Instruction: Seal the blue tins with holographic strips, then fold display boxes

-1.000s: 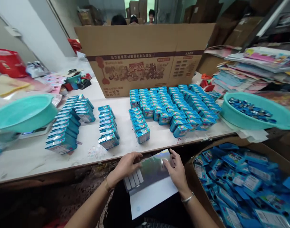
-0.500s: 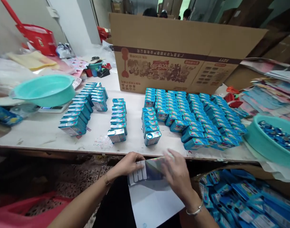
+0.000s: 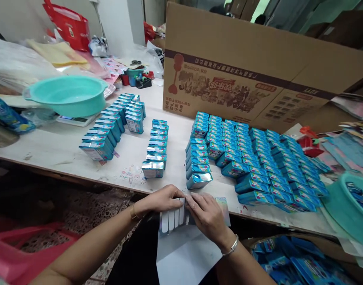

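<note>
My left hand (image 3: 162,198) pinches the upper left edge of a sticker sheet (image 3: 173,218), a glossy sheet with white label strips and a long white lower part hanging over my lap. Against the same sheet lies my right hand (image 3: 208,217), its fingers bent and pressed together near the strips; its fingertips almost meet my left thumb. A shiny corner of the sheet shows beyond the right hand. Just past my hands, at the table edge, stand short rows of small blue boxes (image 3: 199,180), with another row (image 3: 153,169) to their left.
A large carton (image 3: 217,67) rises behind the rows of boxes. At left, a turquoise basin (image 3: 68,107) rests on a scale (image 3: 76,120); another basin (image 3: 338,194) stands at right. Below it is a container of blue packs (image 3: 312,265). A pink stool (image 3: 9,261) is at lower left.
My right hand has moved left across the sheet, close to my left hand, and its fingers now press down on it. The camera view has turned and tilted slightly.
</note>
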Available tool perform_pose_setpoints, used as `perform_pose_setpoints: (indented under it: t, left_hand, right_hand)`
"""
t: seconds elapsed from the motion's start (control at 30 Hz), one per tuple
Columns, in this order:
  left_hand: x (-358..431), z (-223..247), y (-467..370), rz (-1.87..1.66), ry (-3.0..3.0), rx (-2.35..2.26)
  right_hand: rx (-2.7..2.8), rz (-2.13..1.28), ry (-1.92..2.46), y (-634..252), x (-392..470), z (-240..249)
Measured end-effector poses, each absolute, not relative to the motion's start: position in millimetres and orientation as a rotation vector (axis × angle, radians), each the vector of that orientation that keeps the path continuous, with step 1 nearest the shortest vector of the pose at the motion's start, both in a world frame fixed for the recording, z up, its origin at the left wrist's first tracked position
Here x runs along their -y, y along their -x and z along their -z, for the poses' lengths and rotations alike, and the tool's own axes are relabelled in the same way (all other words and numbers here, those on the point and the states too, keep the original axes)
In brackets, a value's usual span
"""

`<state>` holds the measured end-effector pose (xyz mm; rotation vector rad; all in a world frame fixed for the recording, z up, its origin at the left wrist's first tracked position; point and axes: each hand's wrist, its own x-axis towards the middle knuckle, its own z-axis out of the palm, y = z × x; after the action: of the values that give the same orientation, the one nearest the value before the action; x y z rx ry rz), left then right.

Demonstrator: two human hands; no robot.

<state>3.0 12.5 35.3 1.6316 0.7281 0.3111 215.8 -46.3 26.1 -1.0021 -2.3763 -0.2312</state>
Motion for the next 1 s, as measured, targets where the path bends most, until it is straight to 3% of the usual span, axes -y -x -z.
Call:
perform_pose_setpoints:
  t: [0.4,1.0]
  left_hand:
    - [-24.8,-32.7,3.0,-0.319,-1.45,-0.676]
    - [-18.1,-44.7,-3.8,-0.33,-1.386,-0.77]
  right_hand:
    - [2.426,0.294,0.848,-220.3,34.9,-18.9]
    - [2.418,0.453,0.964,-217.2,72.0,-37.8]
